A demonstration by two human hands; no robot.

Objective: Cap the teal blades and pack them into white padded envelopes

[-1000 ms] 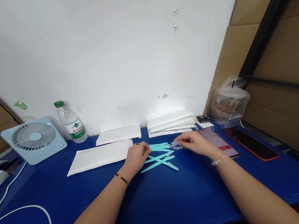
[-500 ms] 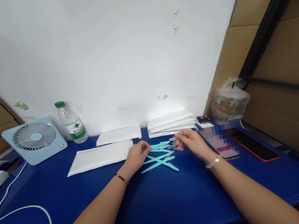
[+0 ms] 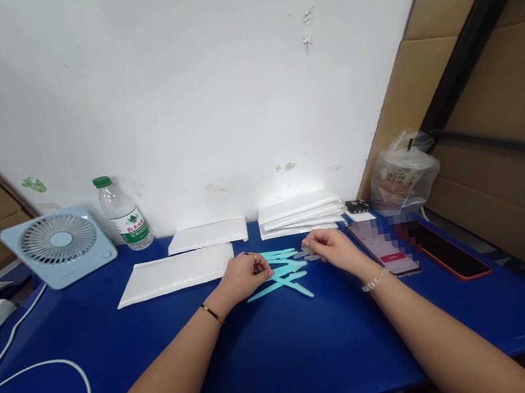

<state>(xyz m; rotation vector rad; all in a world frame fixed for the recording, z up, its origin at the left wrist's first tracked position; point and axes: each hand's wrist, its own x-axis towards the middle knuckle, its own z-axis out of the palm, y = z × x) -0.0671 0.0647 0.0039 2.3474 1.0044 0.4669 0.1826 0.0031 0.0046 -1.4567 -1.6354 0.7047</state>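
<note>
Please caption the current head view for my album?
Left hand at turquoise sticks, right hand by small translucent pieces, blue table.

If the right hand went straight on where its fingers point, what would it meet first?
Probably the grey pieces by the fingertips of the right hand, then the turquoise strips; its height above the table is unclear.

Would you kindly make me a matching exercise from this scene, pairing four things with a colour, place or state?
1. knife-shaped sticks
2. right hand
3. water bottle
4. fan

A. green-capped, near the wall
B. beside the small translucent pieces
C. pale blue, with a round grille
D. turquoise, some crossing one another

Pairs: 1-D, 2-B, 3-A, 4-C
</note>
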